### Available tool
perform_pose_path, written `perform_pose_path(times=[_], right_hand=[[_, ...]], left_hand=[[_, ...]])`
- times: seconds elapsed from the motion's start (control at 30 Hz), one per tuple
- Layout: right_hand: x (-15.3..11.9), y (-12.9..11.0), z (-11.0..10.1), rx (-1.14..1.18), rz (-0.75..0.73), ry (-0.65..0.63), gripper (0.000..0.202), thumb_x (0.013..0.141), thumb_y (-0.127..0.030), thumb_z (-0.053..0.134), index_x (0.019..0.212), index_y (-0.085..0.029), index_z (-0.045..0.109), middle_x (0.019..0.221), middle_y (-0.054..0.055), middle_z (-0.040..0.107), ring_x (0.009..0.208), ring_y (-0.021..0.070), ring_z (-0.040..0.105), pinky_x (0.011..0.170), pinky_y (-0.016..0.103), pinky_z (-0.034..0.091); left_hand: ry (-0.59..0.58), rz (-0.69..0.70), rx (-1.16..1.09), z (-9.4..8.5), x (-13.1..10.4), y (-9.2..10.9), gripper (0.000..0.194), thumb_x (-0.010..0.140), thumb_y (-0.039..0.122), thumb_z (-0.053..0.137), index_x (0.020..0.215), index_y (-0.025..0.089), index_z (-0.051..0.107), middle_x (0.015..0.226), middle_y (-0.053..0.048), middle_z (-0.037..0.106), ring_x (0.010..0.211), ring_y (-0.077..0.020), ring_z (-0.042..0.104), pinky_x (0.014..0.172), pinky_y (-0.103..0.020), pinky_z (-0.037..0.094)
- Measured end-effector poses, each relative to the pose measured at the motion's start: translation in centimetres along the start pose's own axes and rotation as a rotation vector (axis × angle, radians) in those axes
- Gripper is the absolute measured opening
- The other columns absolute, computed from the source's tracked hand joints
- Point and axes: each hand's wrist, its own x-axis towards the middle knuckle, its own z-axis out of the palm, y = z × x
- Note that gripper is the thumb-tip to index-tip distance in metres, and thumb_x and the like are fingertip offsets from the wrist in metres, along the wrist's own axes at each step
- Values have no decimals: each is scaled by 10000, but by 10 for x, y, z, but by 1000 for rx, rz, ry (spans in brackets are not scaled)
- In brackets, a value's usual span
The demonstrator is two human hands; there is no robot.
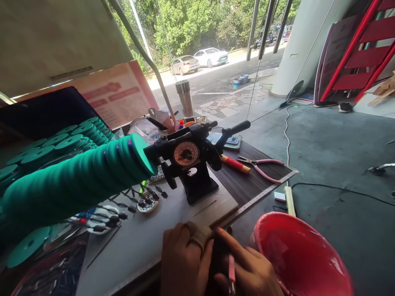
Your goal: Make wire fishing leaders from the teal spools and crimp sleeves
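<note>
While holding a pink-handled tool in the right hand by the bench, can't tell the grip of the left hand alongside, or much progress beyond green spools already loaded on the winder, handwork seemingly unfinished.

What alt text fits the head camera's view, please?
A person's left hand and right hand work close together, the right holding a pink tool. Beyond them are a black machine on a table and a row of green discs; a red tub is at right.
</note>
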Motion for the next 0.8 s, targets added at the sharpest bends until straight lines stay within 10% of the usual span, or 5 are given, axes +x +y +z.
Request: perform_pose_path(times=[0.67,0.8], right_hand=[[3,1,-5,53,27,9,405,887,-334,342,628,-123,570,1108,76,531,610,49,431,544,171,318],[-5,11,-16,211,85,-102,386,843,-463,417,713,-130,562,1043,68,528,720,48,493,603,144,371]], left_hand=[[23,7,6,2,-2,-4,118,765,100,556,784,194,625,730,-17,566,706,-162,466,655,-288,317],[-12,-225,-154,-6,-2,2,94,772,215,566,742,214,655,754,-22,584,725,-170,501,673,-288,366]])
